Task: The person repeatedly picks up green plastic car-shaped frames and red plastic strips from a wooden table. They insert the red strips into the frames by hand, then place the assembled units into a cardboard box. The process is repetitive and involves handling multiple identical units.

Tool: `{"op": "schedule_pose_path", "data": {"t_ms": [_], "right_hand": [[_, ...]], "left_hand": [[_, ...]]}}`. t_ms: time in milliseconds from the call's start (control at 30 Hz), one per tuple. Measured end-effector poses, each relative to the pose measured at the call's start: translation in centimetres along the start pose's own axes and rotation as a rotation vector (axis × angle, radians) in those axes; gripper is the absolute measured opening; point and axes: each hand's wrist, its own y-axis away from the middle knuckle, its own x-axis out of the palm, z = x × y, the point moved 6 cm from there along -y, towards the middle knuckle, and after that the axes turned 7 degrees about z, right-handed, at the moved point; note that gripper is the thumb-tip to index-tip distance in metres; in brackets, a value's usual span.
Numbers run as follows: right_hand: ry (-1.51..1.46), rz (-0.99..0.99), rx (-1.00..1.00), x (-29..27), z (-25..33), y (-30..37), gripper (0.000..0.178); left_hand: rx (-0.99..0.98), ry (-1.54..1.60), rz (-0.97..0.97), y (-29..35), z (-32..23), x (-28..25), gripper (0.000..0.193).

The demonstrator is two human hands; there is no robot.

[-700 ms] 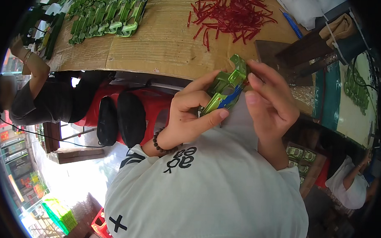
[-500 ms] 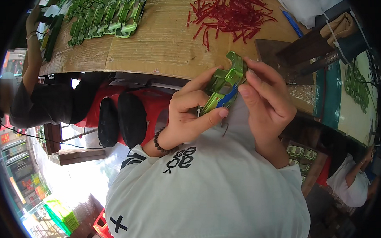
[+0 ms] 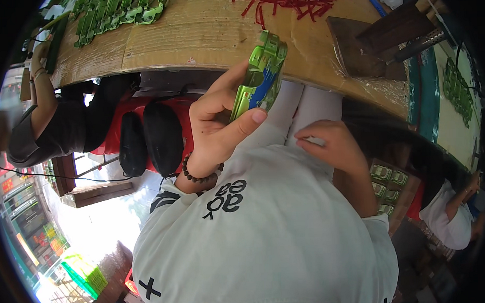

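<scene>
My left hand (image 3: 214, 118) is closed around a green plastic toy car body shell (image 3: 274, 57), gripping its lower half between thumb and fingers. The shell is tilted upright in front of the table's near edge, with a blue patch along its side and cut-out openings. Lower and to the right, my right hand (image 3: 336, 145) hangs over my lap, apart from the shell. Its fingers are loosely bent, a gap shows between thumb and forefinger, and I see nothing held.
Red plastic strips (image 3: 296, 1) are heaped on the wooden table (image 3: 190, 38). Rows of green car shells (image 3: 117, 14) lie far left. A dark metal fixture (image 3: 377, 34) stands at the right, near a blue pen-like stick (image 3: 373, 1). Co-workers (image 3: 44, 121) sit at both sides.
My right hand has let go of the car shell and dropped toward my lap. My left hand has carried the shell left and upward, turning it more upright. The view has shifted slightly.
</scene>
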Motion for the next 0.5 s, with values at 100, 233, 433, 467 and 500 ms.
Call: {"op": "schedule_pose_path", "data": {"t_ms": [100, 233, 433, 467, 500], "right_hand": [[0.650, -0.252, 0.079, 3.8, -6.2, -1.4, 0.013], [0.691, -0.298, 0.005, 5.7, -9.3, -2.4, 0.010], [0.531, -0.444, -0.298, 3.9, -5.0, -1.1, 0.012], [0.479, -0.490, -0.387, 2.7, -2.1, -0.5, 0.014], [0.424, -0.529, -0.471, 1.3, 0.9, 0.1, 0.016]], "left_hand": [[-0.023, 0.003, 0.005, 0.2, 0.3, 0.2, 0.010], [0.019, -0.022, 0.066, -0.1, -0.2, 0.8, 0.011], [0.002, -0.023, 0.116, 0.0, -0.4, 1.1, 0.013], [-0.010, -0.027, 0.118, -0.1, -0.4, 1.1, 0.013], [-0.027, -0.021, 0.123, -0.1, -0.5, 1.2, 0.014]]}}
